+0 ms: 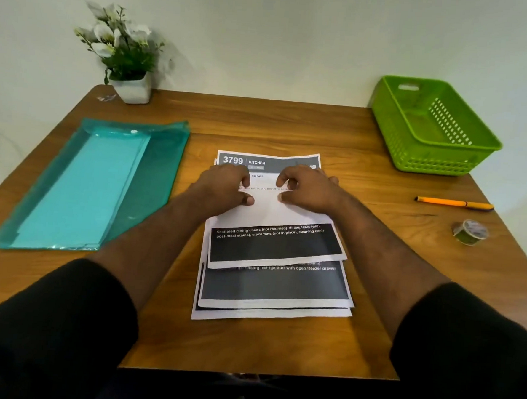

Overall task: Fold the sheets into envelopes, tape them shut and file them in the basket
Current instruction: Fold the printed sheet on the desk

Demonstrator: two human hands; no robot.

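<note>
Even, soft indoor light; shadows are faint, with a pale one beside the plant point(123, 52) on the wall. Mild glare lies on the folder point(93, 186) and the bench point(291, 124). Wide-angle distortion bows the bench edges. The plant is slightly blurred; the sleeves point(48, 325) are dark and featureless.

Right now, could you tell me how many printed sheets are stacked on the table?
3 edges show: top sheet under both hands, second sheet below, third sheet lowest; more may be hidden.
</note>
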